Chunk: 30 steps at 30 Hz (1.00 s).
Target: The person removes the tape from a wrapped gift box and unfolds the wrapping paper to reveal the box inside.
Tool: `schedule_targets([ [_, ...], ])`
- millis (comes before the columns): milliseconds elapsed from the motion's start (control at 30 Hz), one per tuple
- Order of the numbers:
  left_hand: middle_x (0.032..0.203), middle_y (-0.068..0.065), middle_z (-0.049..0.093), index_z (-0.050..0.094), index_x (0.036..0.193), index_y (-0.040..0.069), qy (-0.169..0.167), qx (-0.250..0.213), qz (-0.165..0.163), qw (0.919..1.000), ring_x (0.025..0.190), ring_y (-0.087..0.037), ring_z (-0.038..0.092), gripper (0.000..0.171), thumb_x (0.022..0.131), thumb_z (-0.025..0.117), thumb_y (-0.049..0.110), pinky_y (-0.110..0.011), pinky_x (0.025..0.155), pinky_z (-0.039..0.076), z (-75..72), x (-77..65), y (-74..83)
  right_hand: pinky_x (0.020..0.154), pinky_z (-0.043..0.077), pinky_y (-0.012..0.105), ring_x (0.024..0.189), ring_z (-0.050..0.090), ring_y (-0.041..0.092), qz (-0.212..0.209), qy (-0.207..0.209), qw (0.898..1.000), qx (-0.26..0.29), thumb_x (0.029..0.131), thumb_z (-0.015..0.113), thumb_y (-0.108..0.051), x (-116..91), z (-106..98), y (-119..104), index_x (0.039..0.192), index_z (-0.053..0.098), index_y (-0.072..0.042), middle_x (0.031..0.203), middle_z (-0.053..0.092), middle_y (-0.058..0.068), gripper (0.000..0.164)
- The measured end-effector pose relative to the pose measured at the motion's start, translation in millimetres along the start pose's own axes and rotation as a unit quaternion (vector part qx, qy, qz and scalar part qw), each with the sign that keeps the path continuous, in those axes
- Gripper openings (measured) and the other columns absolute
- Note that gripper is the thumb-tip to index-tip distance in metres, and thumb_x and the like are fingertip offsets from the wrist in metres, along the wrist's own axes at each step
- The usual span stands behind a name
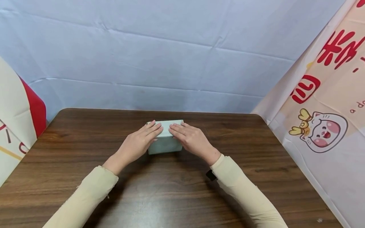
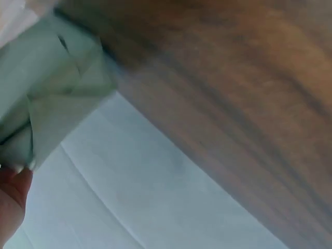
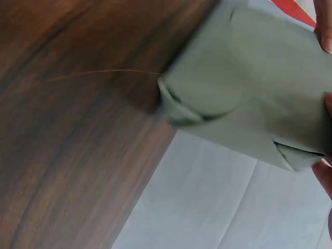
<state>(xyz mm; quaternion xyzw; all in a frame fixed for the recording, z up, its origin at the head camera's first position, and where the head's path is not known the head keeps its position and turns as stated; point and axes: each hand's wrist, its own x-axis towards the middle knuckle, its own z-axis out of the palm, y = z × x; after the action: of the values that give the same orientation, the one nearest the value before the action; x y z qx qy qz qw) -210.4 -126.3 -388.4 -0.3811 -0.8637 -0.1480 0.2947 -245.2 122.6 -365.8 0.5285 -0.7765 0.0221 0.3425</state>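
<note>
A small box wrapped in pale green paper (image 1: pixel 165 145) sits toward the far edge of the table. My left hand (image 1: pixel 138 142) rests its straight fingers on the left of the box top, with the thumb lower at the front side. On the right of the top lie the fairly straight fingers of my right hand (image 1: pixel 195 141). Folded paper flaps show on one end of the box (image 2: pixel 67 104) in the left wrist view. In the right wrist view the box (image 3: pixel 249 78) has loose folds at its corners, and fingertips (image 3: pixel 324 179) touch its edge.
The dark wood table (image 1: pixel 159 196) has rounded far corners. A pale blue cloth backdrop (image 1: pixel 159 57) hangs behind it. At the right hangs a printed banner (image 1: pixel 322 133) with red lettering and a cartoon cat; another printed cloth (image 1: pixel 14 117) is at the left.
</note>
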Motion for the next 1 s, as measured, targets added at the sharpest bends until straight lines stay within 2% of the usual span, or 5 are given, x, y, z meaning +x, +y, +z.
schedule_targets([
  [333,0.129,-0.011,0.058,0.059,0.129,0.006,-0.02,-0.109,-0.043,0.9929,0.121,-0.026,0.052,0.04,0.089,0.064,0.007,-0.048,0.105,0.033,-13.3,8.0,-2.9,0.086,0.051,0.033,0.099,0.066,0.017,0.07,-0.017,0.988,0.138,0.085,0.07,-0.009,9.3,-14.1,6.6,0.112,0.071,-0.007,0.112,0.068,0.005,0.027],
  [500,0.127,-0.01,0.059,0.059,0.129,0.008,-0.053,-0.14,-0.082,0.9853,0.117,-0.026,0.055,0.036,0.093,0.06,0.01,-0.055,0.109,0.02,-20.9,13.5,-4.0,0.066,0.052,0.023,0.08,0.069,0.012,0.119,-0.083,0.965,0.218,0.088,0.066,-0.013,21.2,-22.3,16.7,0.112,0.071,-0.009,0.106,0.07,0.005,0.025],
  [633,0.131,-0.012,0.056,0.056,0.132,0.006,-0.065,-0.11,-0.113,0.9854,0.12,-0.028,0.053,0.037,0.095,0.058,0.012,-0.055,0.109,0.019,-20.5,17.0,-6.0,0.056,0.044,0.021,0.059,0.06,0.005,0.163,-0.157,0.938,0.264,0.091,0.064,-0.017,36.5,-19.3,29.5,0.113,0.071,-0.01,0.104,0.07,0.005,0.024],
  [800,0.151,-0.015,0.028,0.034,0.146,0.006,-0.1,-0.04,-0.107,0.9884,0.14,-0.032,0.022,0.06,0.095,0.059,0.024,-0.058,0.109,0.016,-4.9,18.3,-7.6,0.059,0.046,0.023,0.068,0.063,0.005,0.213,-0.191,0.909,0.302,0.092,0.062,-0.017,46.5,-2.0,43.6,0.112,0.071,-0.01,0.103,0.071,0.006,0.024],
  [1000,0.157,-0.011,-0.01,0.01,0.153,0.015,-0.186,0.015,-0.123,0.9747,0.14,-0.029,-0.021,0.077,0.096,0.047,0.049,-0.06,0.108,-0.004,15.1,14.0,-8.1,0.073,0.051,0.029,0.092,0.066,0.017,0.254,-0.159,0.91,0.286,0.094,0.06,-0.017,37.9,21.8,43.1,0.12,0.067,-0.008,0.114,0.067,0.008,0.028],
])
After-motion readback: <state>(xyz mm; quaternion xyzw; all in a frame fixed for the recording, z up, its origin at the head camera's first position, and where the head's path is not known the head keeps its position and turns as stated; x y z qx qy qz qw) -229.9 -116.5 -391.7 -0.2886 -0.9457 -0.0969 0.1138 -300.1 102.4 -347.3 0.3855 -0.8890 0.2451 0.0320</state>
